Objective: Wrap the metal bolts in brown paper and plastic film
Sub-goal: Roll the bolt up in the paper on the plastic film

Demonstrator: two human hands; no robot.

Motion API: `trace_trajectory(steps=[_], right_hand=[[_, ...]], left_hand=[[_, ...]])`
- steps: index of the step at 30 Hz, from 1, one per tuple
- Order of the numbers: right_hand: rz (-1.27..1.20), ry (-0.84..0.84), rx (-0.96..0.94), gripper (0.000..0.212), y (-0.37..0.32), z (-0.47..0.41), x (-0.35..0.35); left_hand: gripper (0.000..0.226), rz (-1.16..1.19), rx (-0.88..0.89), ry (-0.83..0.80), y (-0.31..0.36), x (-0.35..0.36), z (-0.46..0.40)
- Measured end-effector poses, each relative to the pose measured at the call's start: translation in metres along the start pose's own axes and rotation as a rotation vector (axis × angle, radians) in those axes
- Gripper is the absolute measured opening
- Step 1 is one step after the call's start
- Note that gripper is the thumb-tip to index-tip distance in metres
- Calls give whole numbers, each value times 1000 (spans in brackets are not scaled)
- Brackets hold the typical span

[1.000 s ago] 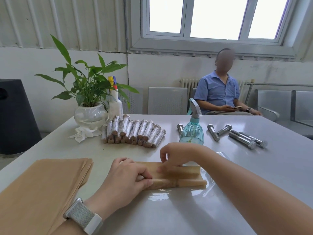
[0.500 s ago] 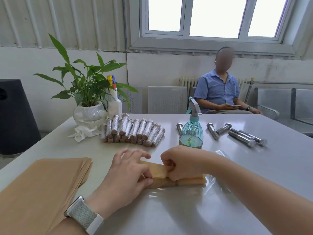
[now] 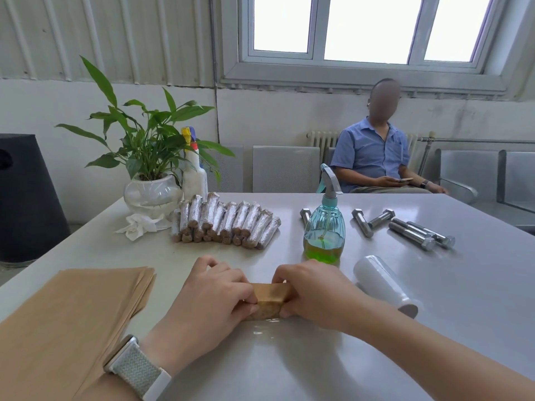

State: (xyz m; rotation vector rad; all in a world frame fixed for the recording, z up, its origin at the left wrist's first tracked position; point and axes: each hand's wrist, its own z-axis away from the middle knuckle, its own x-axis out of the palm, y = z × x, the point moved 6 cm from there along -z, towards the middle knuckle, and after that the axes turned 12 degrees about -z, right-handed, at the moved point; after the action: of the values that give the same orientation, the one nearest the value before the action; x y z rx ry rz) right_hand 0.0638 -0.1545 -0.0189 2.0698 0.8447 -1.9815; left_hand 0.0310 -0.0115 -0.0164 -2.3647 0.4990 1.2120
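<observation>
From the head camera, both hands met over a short roll of brown paper [image 3: 270, 298] lying on the grey tabletop [image 3: 434, 285] near its front edge. The left hand [image 3: 214, 302] curled round the roll's left end and the right hand [image 3: 315, 293] curled round its right end, so only the middle stretch of paper showed between them; whatever lay inside was fully covered. A glossy sheet of clear film [image 3: 260, 328] lay under the roll, hard to trace apart from a few bright glints. The left wrist wore a watch [image 3: 139, 369] with a pale woven band. At the left, a stack of brown paper sheets [image 3: 66, 322] ran out of the picture at the bottom edge. A roll of clear film [image 3: 385, 285] lay on its side just right of the right hand. Farther back stood a teal spray bottle [image 3: 324, 227] holding green liquid, which partly hid one bare bolt [image 3: 304, 215]; more bare bolts [image 3: 411, 230] lay to its right. A pile of wrapped bolts [image 3: 225, 222] sat left of the bottle, beside a potted plant [image 3: 150, 157], a white spray bottle [image 3: 194, 172] and a crumpled tissue [image 3: 139, 225]. A seated person [image 3: 376, 157] behind the tabletop held a phone.
</observation>
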Motion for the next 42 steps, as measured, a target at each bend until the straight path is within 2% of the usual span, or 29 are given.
trace_trajectory(steps=[5,8,10,11,13,15,16,18,20,21,23,28,37,40,42], right_hand=[[72,61,-29,32,-5,8,0],[80,103,-70,19,-10,14,1],[105,134,-99,18,-12,19,2],[129,145,-101,19,-13,21,3],[165,199,-139,18,-19,27,2],[276,251,-159,7,-22,31,3],[301,260,-156,13,-22,32,5],[354,247,-151,27,-23,33,9],[408,240,-146,30,-25,36,12],[427,239,-143,30,-26,37,14],[461,254,-160,29,-28,40,15],[478,259,-194,29,-31,43,17],[423,319,-232,28,-28,44,20],[346,326,-273,21,-23,47,20],[294,271,-296,14,-17,50,18]], left_hand=[[7,18,114,57,1,-5,1],[31,77,82,54,-1,-3,2],[50,114,27,23,-5,-1,1],[51,101,22,14,-6,-1,0],[34,29,68,34,-3,-2,-2],[24,-15,96,32,-1,-3,-5],[28,-16,89,13,-1,-3,-6],[58,26,18,-72,-1,-2,-12],[82,107,-97,-210,-5,5,-19],[82,130,-137,-260,-8,9,-24],[65,108,-168,-333,-12,18,-34],[34,38,-145,-415,-21,29,-42],[14,161,-128,-394,-20,25,-26],[15,228,-128,-358,-20,22,-19],[16,273,-146,-338,-21,21,-15]])
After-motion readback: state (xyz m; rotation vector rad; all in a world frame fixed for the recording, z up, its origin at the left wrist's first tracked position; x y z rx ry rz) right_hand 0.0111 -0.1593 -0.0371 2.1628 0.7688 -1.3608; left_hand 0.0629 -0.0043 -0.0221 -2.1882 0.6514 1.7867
